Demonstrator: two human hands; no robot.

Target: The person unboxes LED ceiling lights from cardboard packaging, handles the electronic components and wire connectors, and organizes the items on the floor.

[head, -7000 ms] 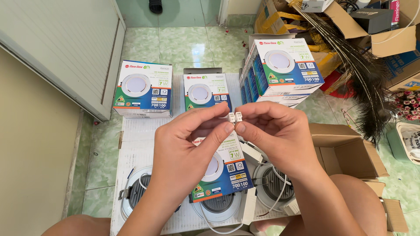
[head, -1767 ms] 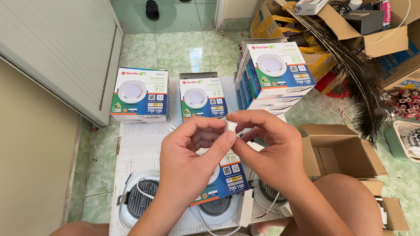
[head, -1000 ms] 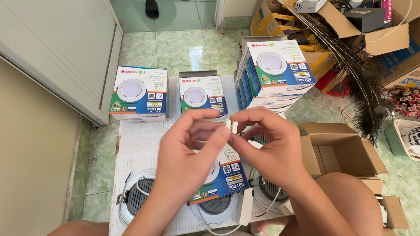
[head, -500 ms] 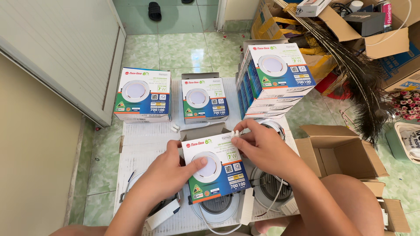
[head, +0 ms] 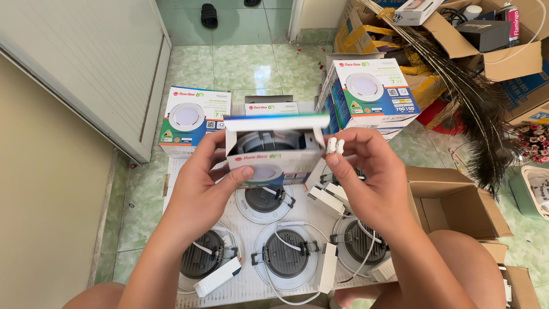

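Observation:
My left hand grips a small white, blue and green carton, lifted and tipped so its open top flap faces me; a round lamp sits inside. My right hand pinches a small white connector between thumb and fingers, right beside the carton's right edge. Below my hands, several round recessed lamps lie face down on a white sheet, each with wires and a white driver block.
Closed lamp cartons stand at the back: one left, a stack right. An open brown cardboard box sits to my right. Feathers and more cardboard boxes fill the upper right. A cabinet door runs along the left.
My left hand has picked the carton up off the lamps and raised it with its flap open. My right hand has come up beside it, still holding the white connector.

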